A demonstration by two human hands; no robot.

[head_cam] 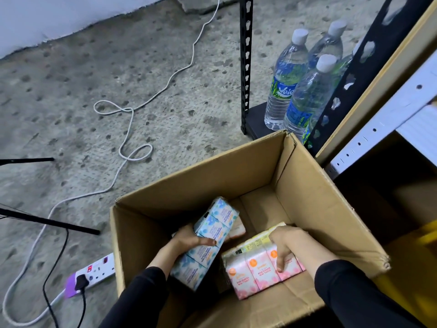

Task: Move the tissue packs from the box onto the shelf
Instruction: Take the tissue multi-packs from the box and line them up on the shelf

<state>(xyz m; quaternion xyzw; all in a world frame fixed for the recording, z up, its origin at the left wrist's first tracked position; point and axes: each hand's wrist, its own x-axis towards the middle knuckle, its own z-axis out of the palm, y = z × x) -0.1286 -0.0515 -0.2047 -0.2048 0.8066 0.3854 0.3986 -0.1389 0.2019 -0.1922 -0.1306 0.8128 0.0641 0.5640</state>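
Inside the open cardboard box (319, 209) on the concrete floor (71, 79), both hands are down among the tissue packs. The left hand (189, 240) holds a blue flowered pack (212, 230) that is tilted, its far end raised toward the box's back wall. The grip is closed round the pack's middle, with fingers wrapped across its printed face. The right hand (290, 245) is on a pink rose-scented pack (255, 273) that lies near the front of the box floor. Its grip is curled over the pack's top edge, with the thumb pressing down the front face. A pale yellow pack (260, 241) sits just behind the pink one, touching it, and a peach-coloured pack (237, 229) peeks out beside the blue pack. Both forearms wear black sleeves.

Just to the right of the box stands the shelf (378, 129), with a white perforated rail and a tan board above it; something yellow (423, 235) lies in the dark space below. Behind the box, a black rack (246, 67) carries several water bottles (283, 86) upright on its lowest board. To the left, a white cable (132, 129) loops across the floor to a power strip (97, 271) near the box's front corner, with a black plug (80, 280) seated in it. Two black stand legs (47, 221) reach in from the left edge.
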